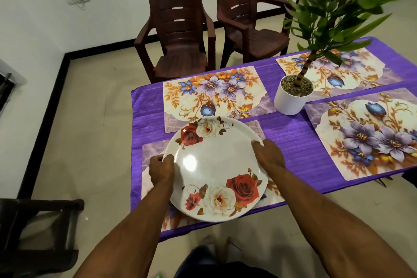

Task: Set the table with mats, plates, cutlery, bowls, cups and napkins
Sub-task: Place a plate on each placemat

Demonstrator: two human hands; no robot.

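White plate point(214, 165) with red and cream roses held over near-left mat point(153, 149), mostly covering it; can't tell if it touches the mat. Left hand point(161, 170) grips plate's left rim, fingers curled round the edge. Right hand point(268, 156) grips right rim, thumb on top at the edge. Purple cloth covers table point(288, 135). Far-left mat point(212, 95), far-right mat point(338, 70) and near-right mat point(370, 133) lie bare, floral print. White potted plant point(292, 95) stands between the mats at table centre. Two brown plastic chairs point(180, 29) beyond the far edge, apart from table.
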